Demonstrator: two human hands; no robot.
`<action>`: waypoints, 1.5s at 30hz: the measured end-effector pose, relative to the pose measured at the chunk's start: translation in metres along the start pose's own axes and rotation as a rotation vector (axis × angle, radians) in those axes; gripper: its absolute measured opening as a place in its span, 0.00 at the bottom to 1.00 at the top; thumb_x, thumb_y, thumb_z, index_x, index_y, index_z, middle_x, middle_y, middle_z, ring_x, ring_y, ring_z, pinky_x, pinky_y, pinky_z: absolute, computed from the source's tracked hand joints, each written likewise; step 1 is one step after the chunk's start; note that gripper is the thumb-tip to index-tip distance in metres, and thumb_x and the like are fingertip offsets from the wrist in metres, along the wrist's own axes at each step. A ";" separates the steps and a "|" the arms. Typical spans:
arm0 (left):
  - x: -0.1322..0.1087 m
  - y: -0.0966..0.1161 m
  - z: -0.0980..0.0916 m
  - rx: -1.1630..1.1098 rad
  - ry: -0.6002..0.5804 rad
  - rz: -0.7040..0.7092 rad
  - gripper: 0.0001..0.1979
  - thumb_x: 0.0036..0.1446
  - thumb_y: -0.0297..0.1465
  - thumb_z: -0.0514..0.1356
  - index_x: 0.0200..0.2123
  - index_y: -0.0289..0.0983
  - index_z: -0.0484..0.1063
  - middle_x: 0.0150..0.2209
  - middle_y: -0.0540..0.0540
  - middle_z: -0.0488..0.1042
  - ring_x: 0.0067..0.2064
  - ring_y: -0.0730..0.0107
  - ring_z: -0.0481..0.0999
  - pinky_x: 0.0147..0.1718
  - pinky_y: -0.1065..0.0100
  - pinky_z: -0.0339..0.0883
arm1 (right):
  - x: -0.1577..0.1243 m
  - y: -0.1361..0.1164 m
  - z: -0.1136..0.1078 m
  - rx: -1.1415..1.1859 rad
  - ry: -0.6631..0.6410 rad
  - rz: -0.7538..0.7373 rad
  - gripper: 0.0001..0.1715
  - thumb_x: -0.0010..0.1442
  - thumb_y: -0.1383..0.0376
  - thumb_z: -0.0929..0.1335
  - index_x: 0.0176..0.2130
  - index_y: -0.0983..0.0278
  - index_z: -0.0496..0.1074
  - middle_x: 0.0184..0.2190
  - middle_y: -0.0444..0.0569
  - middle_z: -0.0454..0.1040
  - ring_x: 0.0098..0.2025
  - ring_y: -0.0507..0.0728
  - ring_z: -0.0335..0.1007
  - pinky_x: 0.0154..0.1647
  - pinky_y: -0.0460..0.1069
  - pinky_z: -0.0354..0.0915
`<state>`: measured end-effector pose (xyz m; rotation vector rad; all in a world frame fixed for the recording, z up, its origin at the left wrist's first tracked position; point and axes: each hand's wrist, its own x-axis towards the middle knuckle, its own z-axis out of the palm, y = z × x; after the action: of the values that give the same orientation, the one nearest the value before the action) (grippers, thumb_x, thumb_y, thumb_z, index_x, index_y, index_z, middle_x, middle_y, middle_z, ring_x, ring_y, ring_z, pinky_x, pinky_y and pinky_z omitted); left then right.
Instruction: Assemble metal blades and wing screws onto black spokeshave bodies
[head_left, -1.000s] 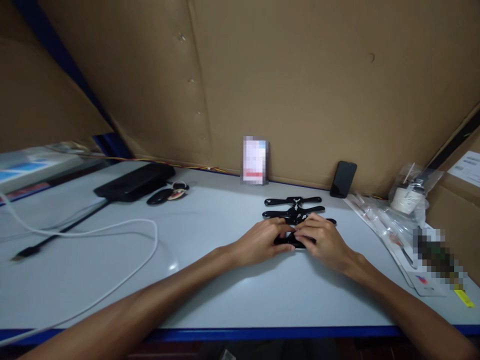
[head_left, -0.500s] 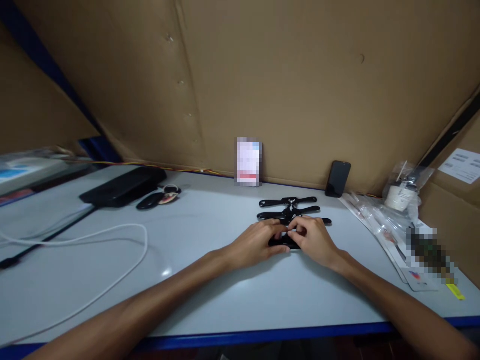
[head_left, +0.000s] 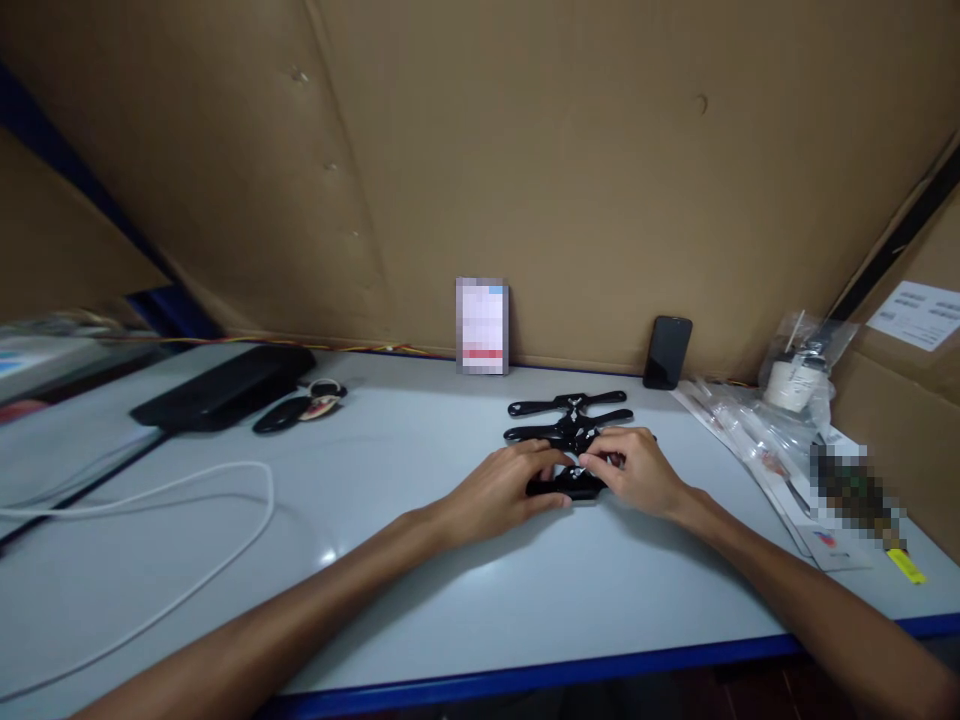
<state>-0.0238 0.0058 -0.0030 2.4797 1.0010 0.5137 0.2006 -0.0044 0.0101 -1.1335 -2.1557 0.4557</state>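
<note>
Black tool (head_left: pixel 576 487), one: on the surface (head_left: pixel 420 610), between both hands, nearest of a row of similar tools (head_left: pixel 559 431). Left hand (head_left: pixel 506 488): narrowed around its left end, holding. Right hand (head_left: pixel 637 470): fingertips bunched at its bright middle; whether gripping anything, cannot tell. Step, as judged: fingertip adjustment there; next move calls for steady left hold, fine right touch. Box label (head_left: pixel 915 312): white, print illegible. Card packets (head_left: pixel 750 465): red-and-blue mark, brand unreadable.
</note>
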 end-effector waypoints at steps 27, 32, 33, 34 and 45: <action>0.001 -0.001 0.001 -0.004 -0.008 -0.013 0.12 0.63 0.38 0.66 0.46 0.39 0.77 0.38 0.47 0.74 0.37 0.61 0.72 0.37 0.63 0.62 | -0.002 0.002 0.001 -0.058 -0.020 -0.027 0.09 0.65 0.64 0.71 0.35 0.61 0.83 0.29 0.46 0.77 0.29 0.53 0.67 0.34 0.50 0.60; 0.001 0.000 0.001 0.009 -0.013 -0.025 0.12 0.63 0.38 0.66 0.45 0.38 0.77 0.38 0.46 0.74 0.37 0.62 0.72 0.36 0.63 0.61 | -0.003 -0.001 0.000 -0.094 -0.019 -0.029 0.20 0.68 0.64 0.68 0.24 0.62 0.77 0.24 0.45 0.73 0.27 0.53 0.64 0.32 0.51 0.57; 0.001 0.000 0.001 0.010 -0.012 -0.025 0.11 0.63 0.38 0.66 0.45 0.38 0.77 0.38 0.46 0.74 0.37 0.62 0.72 0.37 0.63 0.61 | -0.003 -0.002 0.000 -0.064 -0.018 -0.031 0.20 0.67 0.64 0.68 0.24 0.62 0.77 0.23 0.45 0.72 0.27 0.53 0.63 0.32 0.51 0.56; 0.001 0.000 0.001 0.008 -0.013 -0.024 0.12 0.63 0.38 0.65 0.45 0.38 0.77 0.38 0.46 0.74 0.37 0.62 0.72 0.37 0.63 0.61 | -0.003 -0.004 0.000 -0.026 -0.027 -0.029 0.20 0.67 0.64 0.68 0.24 0.62 0.78 0.22 0.44 0.71 0.26 0.52 0.63 0.31 0.51 0.56; -0.001 -0.001 0.003 -0.064 0.026 -0.057 0.12 0.60 0.37 0.67 0.40 0.39 0.69 0.37 0.49 0.73 0.36 0.63 0.71 0.36 0.63 0.61 | -0.001 -0.005 0.000 0.029 0.016 -0.045 0.16 0.70 0.64 0.66 0.35 0.62 0.82 0.28 0.45 0.79 0.28 0.52 0.66 0.32 0.49 0.58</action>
<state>-0.0238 0.0053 -0.0065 2.3865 1.0455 0.5520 0.1983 -0.0085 0.0129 -1.0665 -2.1491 0.4548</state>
